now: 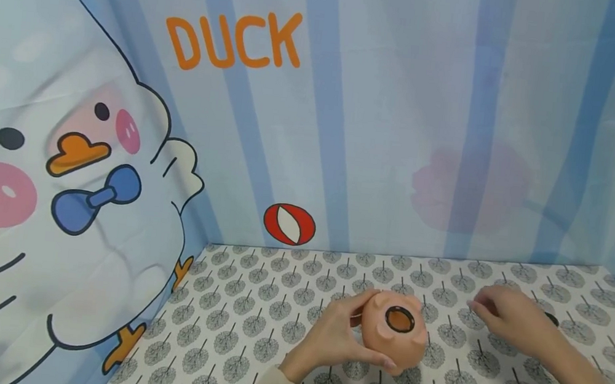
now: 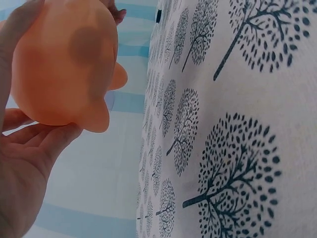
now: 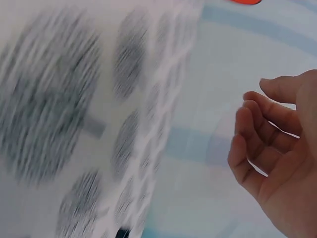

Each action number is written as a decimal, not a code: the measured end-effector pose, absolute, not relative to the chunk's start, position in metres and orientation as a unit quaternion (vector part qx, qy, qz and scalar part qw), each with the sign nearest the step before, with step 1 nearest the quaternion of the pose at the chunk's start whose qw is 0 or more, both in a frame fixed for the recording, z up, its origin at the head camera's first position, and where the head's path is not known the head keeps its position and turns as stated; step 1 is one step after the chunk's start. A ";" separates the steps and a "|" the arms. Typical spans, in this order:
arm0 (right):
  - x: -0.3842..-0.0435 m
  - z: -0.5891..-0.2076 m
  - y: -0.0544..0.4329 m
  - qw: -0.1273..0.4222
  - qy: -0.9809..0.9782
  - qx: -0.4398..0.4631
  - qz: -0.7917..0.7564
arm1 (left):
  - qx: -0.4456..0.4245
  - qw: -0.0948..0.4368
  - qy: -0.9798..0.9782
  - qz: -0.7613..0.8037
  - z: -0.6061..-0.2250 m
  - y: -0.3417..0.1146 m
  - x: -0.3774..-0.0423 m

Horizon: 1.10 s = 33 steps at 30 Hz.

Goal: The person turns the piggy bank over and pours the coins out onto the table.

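Note:
My left hand (image 1: 335, 337) holds a peach-coloured, rounded piggy bank (image 1: 389, 351) by its side, thumb along the near face and fingers behind. A round hole with a dark rim (image 1: 399, 319) faces up toward the head camera, with stubby feet around it. In the left wrist view the piggy bank (image 2: 62, 64) looks slightly translucent and is raised over the cloth. Off to the right, my right hand (image 1: 512, 317) hovers with loosely curled fingers (image 3: 245, 124) and nothing between them. Beyond its wrist lies a small black object (image 1: 552, 318), partly hidden by the arm.
A white cloth (image 1: 247, 359) printed with grey trees covers the table. Behind it hangs a blue striped curtain (image 1: 391, 132) with a large duck picture (image 1: 111, 272) at the left and a red-and-white ball print (image 1: 289, 223).

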State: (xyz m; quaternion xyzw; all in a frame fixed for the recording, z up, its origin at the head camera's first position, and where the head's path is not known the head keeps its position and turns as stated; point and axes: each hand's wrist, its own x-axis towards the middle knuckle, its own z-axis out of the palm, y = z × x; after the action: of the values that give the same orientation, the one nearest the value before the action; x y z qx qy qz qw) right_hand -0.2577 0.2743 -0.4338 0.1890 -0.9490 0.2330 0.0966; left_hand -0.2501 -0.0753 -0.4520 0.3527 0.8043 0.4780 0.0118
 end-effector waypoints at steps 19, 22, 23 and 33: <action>-0.236 -0.424 0.223 -0.047 -0.867 0.228 0.441 | 0.342 0.017 0.807 0.481 -0.455 -0.072 -0.249; -0.236 -0.426 0.221 -0.096 -0.854 0.224 0.461 | 0.345 0.016 0.807 0.479 -0.456 -0.071 -0.247; -0.236 -0.427 0.221 -0.111 -0.848 0.228 0.465 | 0.345 0.014 0.808 0.477 -0.456 -0.070 -0.247; -0.238 -0.438 0.221 -0.259 -0.751 0.220 0.566 | 0.353 0.014 0.802 0.481 -0.453 -0.065 -0.246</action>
State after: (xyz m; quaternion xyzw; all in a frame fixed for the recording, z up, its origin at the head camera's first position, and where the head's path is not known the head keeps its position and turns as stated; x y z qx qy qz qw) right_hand -0.2383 0.2213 -0.4379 0.2199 -0.7510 0.5661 -0.2592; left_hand -0.2463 -0.0645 -0.4530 0.3533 0.8021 0.4812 0.0143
